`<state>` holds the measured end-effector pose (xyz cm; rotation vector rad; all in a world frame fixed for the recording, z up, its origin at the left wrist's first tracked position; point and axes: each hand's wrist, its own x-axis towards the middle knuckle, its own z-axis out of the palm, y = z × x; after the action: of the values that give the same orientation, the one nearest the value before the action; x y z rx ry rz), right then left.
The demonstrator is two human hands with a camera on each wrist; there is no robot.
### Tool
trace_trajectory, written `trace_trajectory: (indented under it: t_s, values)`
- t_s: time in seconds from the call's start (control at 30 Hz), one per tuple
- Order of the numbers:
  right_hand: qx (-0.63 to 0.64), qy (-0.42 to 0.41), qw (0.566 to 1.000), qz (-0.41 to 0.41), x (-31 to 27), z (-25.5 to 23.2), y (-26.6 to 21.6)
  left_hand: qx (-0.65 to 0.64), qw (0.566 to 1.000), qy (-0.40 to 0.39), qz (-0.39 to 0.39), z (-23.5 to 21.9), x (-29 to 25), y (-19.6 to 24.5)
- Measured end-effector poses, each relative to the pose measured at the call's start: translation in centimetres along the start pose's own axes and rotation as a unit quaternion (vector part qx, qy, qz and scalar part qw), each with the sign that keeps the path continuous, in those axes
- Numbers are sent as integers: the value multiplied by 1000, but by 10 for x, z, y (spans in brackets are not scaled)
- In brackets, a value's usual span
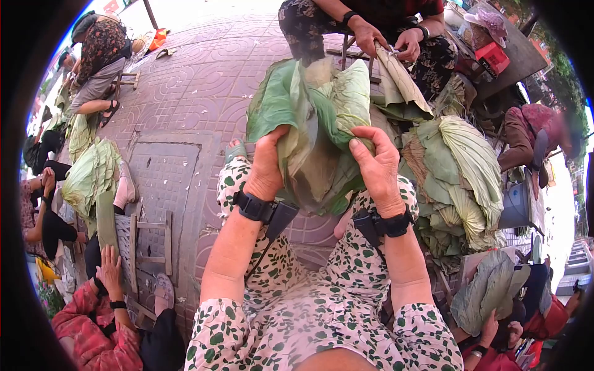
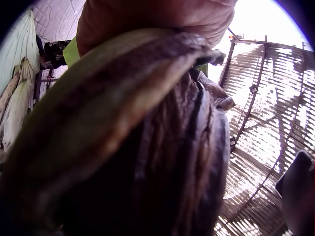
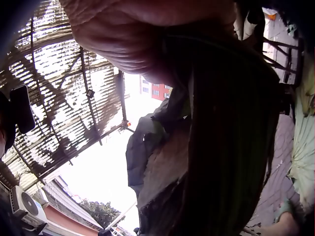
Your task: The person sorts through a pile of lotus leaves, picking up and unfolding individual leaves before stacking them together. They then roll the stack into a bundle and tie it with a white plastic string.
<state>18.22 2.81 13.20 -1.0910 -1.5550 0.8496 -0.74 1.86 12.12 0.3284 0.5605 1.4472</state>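
Note:
In the head view a bundle of large green leaves (image 1: 328,167), which look like lotus leaves, hangs over the lap between both hands. My left hand (image 1: 267,166) grips the bundle's left side, its fingers hidden behind the leaf. On the other side, my right hand (image 1: 380,164) pinches the leaf edge between thumb and forefinger. Close up in the left wrist view, the hand (image 2: 157,22) is above a thick, brown-edged leaf fold (image 2: 113,118). The right wrist view shows the palm (image 3: 133,37) against a dark leaf (image 3: 226,128), with crumpled leaf hanging beside it.
A tall pile of folded leaves (image 1: 458,179) stands at the right, near a grey bucket (image 1: 516,204). Opposite, a seated person's hands hold a rolled leaf (image 1: 399,80). At left are another leaf stack (image 1: 93,173) and a wooden stool (image 1: 151,241) on the paving (image 1: 185,80).

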Motion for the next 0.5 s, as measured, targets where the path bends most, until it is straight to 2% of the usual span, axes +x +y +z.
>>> trace_trajectory:
  t_s: [0.3,0.5]
  values:
    - [5,-2,1000,6,0,0,-1,8,1000,-13,4,2,-1,1]
    - [3,-7,1000,11,0,0,-2,-18,999,-36,-24,-6,7,-2]
